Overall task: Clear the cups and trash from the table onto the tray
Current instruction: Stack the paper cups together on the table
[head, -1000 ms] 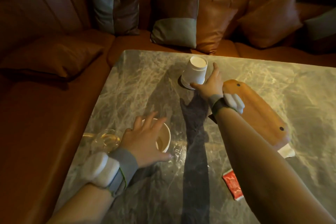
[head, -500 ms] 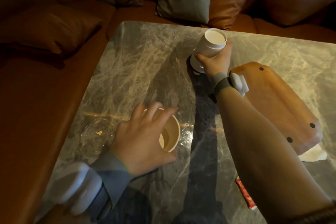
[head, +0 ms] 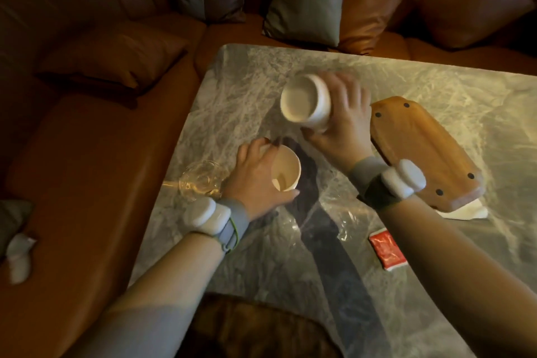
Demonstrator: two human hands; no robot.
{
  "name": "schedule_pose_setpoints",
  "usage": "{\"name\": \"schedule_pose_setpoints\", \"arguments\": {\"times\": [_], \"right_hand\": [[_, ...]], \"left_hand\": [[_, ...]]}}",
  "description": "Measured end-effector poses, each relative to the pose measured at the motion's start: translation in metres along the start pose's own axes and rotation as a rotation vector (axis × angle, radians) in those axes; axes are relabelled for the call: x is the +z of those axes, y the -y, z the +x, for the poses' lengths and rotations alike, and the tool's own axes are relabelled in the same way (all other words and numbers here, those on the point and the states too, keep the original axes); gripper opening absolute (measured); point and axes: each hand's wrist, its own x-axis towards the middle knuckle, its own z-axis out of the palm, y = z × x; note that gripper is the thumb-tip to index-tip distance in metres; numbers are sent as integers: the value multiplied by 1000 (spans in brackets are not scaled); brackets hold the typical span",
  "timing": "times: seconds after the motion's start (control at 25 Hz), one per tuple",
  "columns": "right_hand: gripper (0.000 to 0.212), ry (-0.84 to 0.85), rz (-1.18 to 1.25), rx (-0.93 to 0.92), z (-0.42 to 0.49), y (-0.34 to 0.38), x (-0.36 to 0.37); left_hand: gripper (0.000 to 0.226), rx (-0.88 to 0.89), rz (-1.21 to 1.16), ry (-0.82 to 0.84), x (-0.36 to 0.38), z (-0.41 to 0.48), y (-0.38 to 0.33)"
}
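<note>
Right hand point(head: 343, 122) fingers clenched round white cup point(head: 305, 102), tilted above worktop point(head: 261, 256) middle. Left hand point(head: 255, 180) gripping tan cup point(head: 286, 173) near left edge. Probably light, crushable paper; best held mid-wall, gently.
</note>
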Motion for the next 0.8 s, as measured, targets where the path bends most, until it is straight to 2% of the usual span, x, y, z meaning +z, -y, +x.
{"name": "schedule_pose_setpoints", "arguments": {"times": [0.12, 0.24, 0.32, 0.44, 0.52, 0.56, 0.6, 0.68, 0.76, 0.8], "right_hand": [[59, 37, -355, -276, -20, 24, -18], [59, 121, -731, -578, -29, 36, -25], [57, 228, -875, -647, -34, 45, -27], [52, 338, -896, -781, -40, 62, -22], [43, 332, -585, -881, -40, 70, -21], [41, 327, -364, -825, -40, 71, -20], [41, 308, -178, -691, -38, 70, -19], [51, 298, -14, -299, -32, 65, -17], [64, 473, 28, 50, -29, 53, -11], [65, 567, 62, 145, -30, 48, -6]], "left_hand": [[104, -52, -123, -62, 6, -2, 2], [115, -110, -399, -154, 10, -9, 1], [120, -135, -538, -172, 15, -10, 1], [107, -135, -734, -167, 19, -15, 7], [75, -128, -637, -171, 22, -15, 10], [63, -135, -561, -183, 21, -16, 10], [65, -118, -533, -220, 20, -16, 9], [98, -98, -637, -221, 18, -15, 7], [118, -97, -678, -208, 14, -17, 4], [122, -87, -655, -215, 14, -17, 5]]}}
